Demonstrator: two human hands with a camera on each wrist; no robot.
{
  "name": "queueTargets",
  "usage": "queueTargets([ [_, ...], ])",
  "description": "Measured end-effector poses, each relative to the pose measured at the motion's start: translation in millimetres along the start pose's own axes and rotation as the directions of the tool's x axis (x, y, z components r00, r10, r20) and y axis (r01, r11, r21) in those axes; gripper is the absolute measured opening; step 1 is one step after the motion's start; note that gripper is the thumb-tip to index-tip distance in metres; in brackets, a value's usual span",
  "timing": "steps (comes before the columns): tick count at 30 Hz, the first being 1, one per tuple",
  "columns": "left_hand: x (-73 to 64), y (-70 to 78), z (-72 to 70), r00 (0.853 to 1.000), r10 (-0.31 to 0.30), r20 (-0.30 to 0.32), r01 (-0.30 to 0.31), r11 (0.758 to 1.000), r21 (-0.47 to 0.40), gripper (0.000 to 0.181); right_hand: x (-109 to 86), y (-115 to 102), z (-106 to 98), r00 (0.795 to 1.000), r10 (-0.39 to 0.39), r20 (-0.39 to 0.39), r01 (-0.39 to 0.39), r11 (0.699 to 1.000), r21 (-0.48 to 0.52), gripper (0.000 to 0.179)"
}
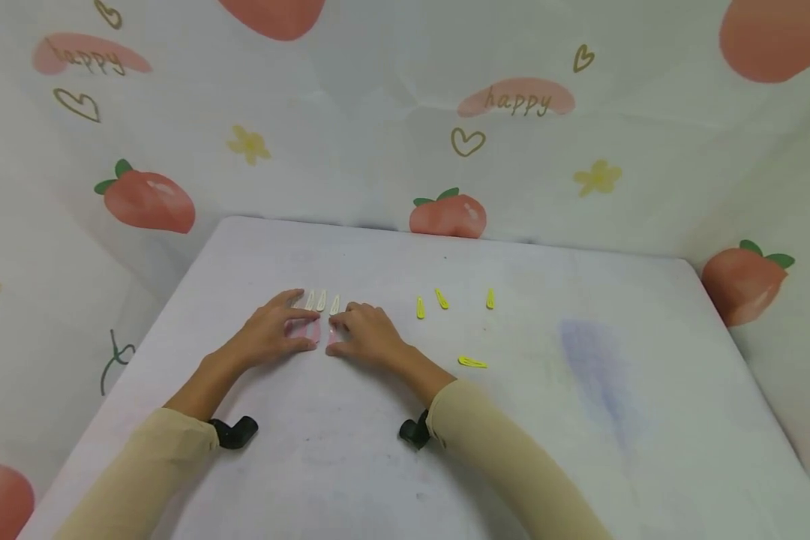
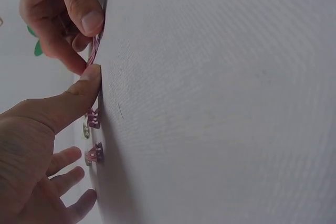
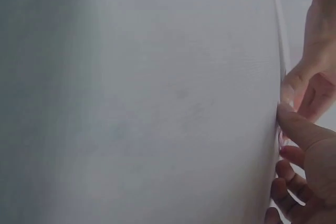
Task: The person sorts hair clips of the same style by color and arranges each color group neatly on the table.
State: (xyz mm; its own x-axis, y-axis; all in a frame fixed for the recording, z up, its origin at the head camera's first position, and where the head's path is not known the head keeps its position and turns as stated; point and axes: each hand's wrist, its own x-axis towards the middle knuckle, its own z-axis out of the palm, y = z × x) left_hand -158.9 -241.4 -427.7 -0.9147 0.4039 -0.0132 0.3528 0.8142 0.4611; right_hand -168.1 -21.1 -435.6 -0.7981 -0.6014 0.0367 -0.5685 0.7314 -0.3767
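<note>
Pink clips (image 1: 316, 331), several, lie on the worktop (image 1: 337, 450), L of centre in the head view, btwn and partly under both hands; exact no. hard to tell, some hidden by fingers. White clips (image 1: 321, 301) sit just beyond them, at least 3, approx upright in the head view, thin ends pointing away from the person.

L hand (image 1: 273, 328) reaches in from the L: fingers spread and loosely bent over the pink group, thumb and index at opp. ends of the rightmost clip there; can't tell if they pinch it or only touch. L wrist view has 2 pink clips edge-on nr the thumb, w/ pale ones behind.

R hand (image 1: 370, 334) comes from the other side, fingers curled, thumb + index pinching a pink clip (image 1: 332, 337) down at worktop level. Thumbs of both hands v. close in the wrist views.

Yellow clips (image 1: 442, 298), 4 total, lie well apart to the R: 3 in a loose row, 1 nearer the person, lying approx sideways.

Also: beige sleeves (image 1: 142, 465), black wrist devices (image 1: 236, 433), bluish smudge (image 1: 597, 367) on the worktop's R half, white backdrop (image 1: 351, 150) w/ peaches, hearts, yellow flowers + "happy" lettering.
</note>
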Motion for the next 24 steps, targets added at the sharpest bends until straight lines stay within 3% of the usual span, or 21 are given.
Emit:
queueTargets([
  [24,2.4,0.2,0.6,1.0,-0.007,0.017,0.006,1.0,0.009,0.052,1.8,0.7,-3.8,0.996,0.079,0.034,-0.082,0.99,0.11,0.058],
])
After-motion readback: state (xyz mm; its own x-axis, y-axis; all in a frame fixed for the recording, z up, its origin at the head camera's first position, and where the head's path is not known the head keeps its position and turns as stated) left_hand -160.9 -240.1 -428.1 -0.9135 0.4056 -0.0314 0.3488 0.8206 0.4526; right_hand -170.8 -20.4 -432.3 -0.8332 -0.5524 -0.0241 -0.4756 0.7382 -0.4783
